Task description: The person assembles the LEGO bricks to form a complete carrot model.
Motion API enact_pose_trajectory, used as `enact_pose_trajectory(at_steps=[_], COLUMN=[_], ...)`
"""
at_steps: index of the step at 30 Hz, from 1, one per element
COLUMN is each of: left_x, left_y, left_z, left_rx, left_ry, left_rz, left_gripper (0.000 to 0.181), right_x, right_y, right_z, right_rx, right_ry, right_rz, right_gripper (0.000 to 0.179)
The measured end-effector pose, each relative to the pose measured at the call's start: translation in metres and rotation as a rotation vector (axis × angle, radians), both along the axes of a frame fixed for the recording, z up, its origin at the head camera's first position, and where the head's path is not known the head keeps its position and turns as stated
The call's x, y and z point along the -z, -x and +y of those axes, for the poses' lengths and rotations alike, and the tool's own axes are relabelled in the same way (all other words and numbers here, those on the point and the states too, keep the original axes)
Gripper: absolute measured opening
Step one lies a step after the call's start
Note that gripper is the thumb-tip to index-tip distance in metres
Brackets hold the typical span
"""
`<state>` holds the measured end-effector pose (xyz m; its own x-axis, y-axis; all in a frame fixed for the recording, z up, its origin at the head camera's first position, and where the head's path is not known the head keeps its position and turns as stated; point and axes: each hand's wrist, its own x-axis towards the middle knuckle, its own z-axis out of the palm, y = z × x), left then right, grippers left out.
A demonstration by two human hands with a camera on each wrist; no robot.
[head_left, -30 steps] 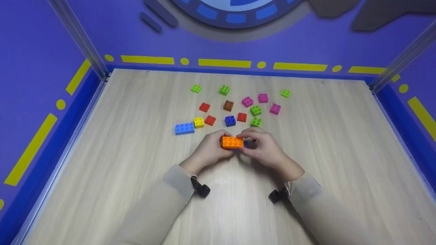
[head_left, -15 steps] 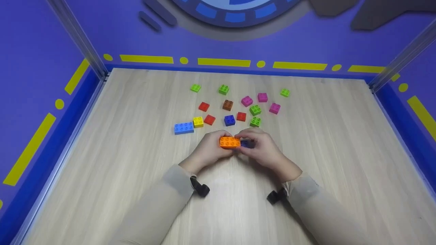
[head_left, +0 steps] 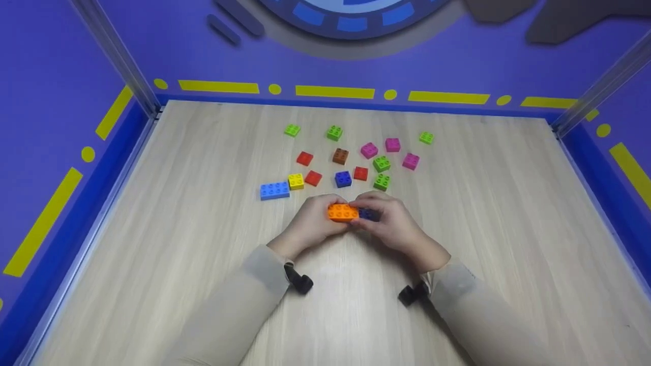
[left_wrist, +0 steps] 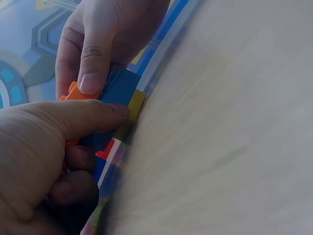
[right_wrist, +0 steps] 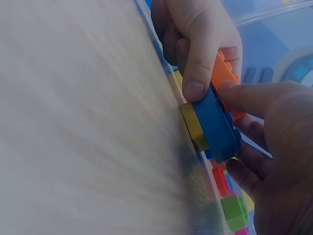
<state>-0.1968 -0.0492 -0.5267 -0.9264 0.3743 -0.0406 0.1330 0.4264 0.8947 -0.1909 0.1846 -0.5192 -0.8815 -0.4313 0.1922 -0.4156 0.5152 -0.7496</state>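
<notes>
An orange brick (head_left: pixel 343 212) with two rows of studs sits over a dark blue brick (right_wrist: pixel 215 125), whose studs show past the orange one's right end in the head view. Beneath the blue brick is a yellow brick (right_wrist: pixel 193 126), close over the table. My left hand (head_left: pixel 316 218) grips the blue brick from the left, thumb along its side. From the right, my right hand (head_left: pixel 389 218) pinches the orange brick near its end, with the thumb (left_wrist: pixel 90 81) on its side. The fingers partly hide the stack.
Beyond the hands lie a light blue brick (head_left: pixel 274 190), a yellow brick (head_left: pixel 296 181), a blue brick (head_left: pixel 343 179) and a brown brick (head_left: pixel 341 156). Several red, green and pink bricks (head_left: pixel 411 161) are scattered there. A purple-blue wall (head_left: pixel 335 66) borders the wooden table (head_left: pixel 178 229).
The orange brick has shifted slightly left, and more of the dark blue brick's studs show at its right. The right hand has moved a little left with it. Loose bricks stay put.
</notes>
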Motion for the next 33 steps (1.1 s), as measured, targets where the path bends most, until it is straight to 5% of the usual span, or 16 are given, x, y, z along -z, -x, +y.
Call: enact_pose_trajectory(at_steps=[33], left_x=[-0.0042], left_y=[0.0015], left_z=[-0.001], left_rx=[0.017], left_ry=[0.177], left_rz=[0.138], left_gripper=[0.039], right_x=[-0.0013], right_y=[0.0022], right_z=[-0.0025], right_rx=[-0.029], right_ry=[-0.063], right_rz=[0.048], right_gripper=[0.036])
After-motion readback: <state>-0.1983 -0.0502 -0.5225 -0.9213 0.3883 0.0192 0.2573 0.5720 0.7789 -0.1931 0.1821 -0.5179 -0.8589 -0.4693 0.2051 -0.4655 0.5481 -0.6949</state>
